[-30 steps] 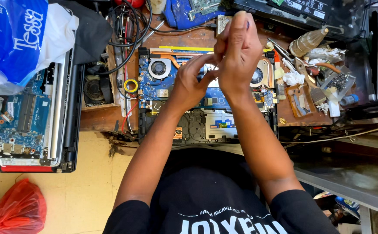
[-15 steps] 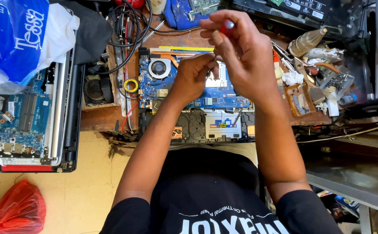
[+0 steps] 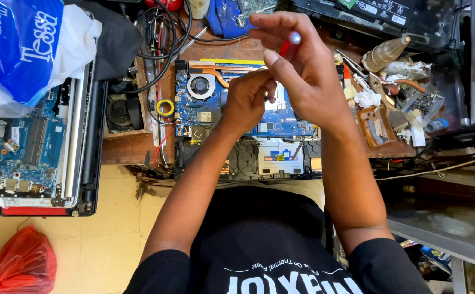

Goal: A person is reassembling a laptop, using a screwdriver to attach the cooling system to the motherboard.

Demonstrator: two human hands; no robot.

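Red-handled screwdriver (image 3: 291,44) sits pinched in the right hand (image 3: 303,71) at upper centre, above the left hand (image 3: 248,100), fingers curled, resting on a flat blue laptop motherboard (image 3: 205,109).

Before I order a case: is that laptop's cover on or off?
Off: the laptop shows its blue motherboard, fan and copper heat pipe bare.

We see a blue-and-white plastic package (image 3: 22,43) at top left, above the opened laptop (image 3: 36,147). A red plastic bag (image 3: 22,264) lies below that laptop. White labels (image 3: 393,13) mark a black part far right of it.
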